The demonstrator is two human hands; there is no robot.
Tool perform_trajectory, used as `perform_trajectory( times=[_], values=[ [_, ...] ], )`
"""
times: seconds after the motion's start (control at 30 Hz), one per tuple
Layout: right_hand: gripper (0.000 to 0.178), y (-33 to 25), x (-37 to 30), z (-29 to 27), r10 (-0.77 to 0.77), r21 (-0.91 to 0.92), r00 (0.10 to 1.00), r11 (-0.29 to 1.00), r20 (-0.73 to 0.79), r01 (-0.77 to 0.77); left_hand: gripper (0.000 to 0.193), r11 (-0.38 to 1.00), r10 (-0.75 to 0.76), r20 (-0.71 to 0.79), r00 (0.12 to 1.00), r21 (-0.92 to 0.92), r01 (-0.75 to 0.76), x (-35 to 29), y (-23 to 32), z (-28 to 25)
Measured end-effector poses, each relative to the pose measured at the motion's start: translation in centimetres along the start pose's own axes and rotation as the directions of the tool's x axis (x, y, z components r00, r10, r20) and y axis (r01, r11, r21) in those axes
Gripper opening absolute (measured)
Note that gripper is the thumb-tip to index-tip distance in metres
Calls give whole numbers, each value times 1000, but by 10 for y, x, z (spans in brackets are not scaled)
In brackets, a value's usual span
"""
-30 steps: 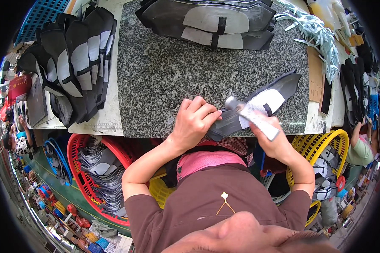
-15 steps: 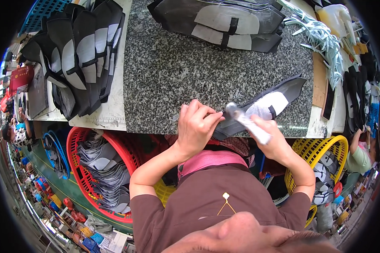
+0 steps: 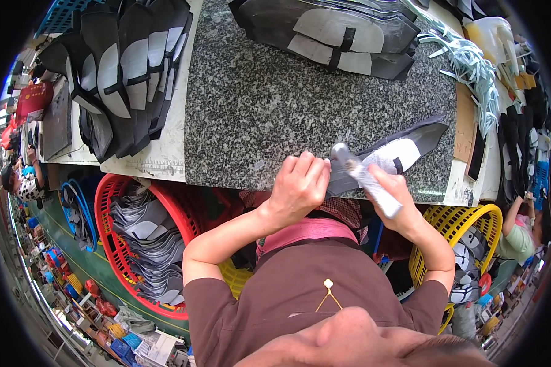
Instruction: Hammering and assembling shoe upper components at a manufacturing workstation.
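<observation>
A dark shoe-upper piece (image 3: 431,137) with a white patch and a small black tab lies slantwise at the front of the speckled stone slab (image 3: 257,104). My left hand (image 3: 300,186) is closed at the piece's near left end, its fingertips pinching the edge. In my right hand (image 3: 398,194) is a hammer (image 3: 379,191) with a pale wrapped handle, gripped over the piece. The hammer's metal head sits just right of my left fingertips, over the piece's left part. Whether the head touches the material I cannot tell.
Stacked upper pieces (image 3: 337,33) lie at the slab's far side, more fanned pieces (image 3: 113,73) at left. Pale strips (image 3: 465,67) hang at right near a yellowish jug (image 3: 493,38). Below are a red basket (image 3: 107,214) and a yellow basket (image 3: 450,229), both holding pieces. People sit farther off.
My left hand has shifted slightly right and closed in more beside the hammer head. The hammer stays over the piece, and the whole view has shifted a little.
</observation>
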State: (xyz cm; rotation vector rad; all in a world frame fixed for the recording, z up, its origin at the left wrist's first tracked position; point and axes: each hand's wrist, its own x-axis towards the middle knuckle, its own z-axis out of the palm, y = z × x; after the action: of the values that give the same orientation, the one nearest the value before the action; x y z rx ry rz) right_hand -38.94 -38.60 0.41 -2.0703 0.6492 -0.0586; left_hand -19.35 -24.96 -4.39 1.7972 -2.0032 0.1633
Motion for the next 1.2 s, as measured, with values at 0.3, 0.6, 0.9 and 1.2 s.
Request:
perform_trajectory(
  times=[0.3, 0.6, 0.9, 1.2],
  values=[
    [12, -8, 9, -3, -113, 49, 989, 992, -90, 118, 27, 983, 35, -152, 988, -173, -62, -10, 18, 21],
    [38, 59, -9, -13, 223, 463, 923, 885, -314, -56, 33, 905, -244, 10, 970, -357, 231, 29, 35, 33],
    [47, 50, -28, -89, 626, 730, 422, 667, -656, 145, 32, 970, -244, -626, 740, -158, 186, 6, -133, -120],
    [48, 77, -1, -82, 356, 609, 777, 792, -519, 43, 69, 346, -605, -606, 517, 384, 856, -52, -255, -158]
  ],
)
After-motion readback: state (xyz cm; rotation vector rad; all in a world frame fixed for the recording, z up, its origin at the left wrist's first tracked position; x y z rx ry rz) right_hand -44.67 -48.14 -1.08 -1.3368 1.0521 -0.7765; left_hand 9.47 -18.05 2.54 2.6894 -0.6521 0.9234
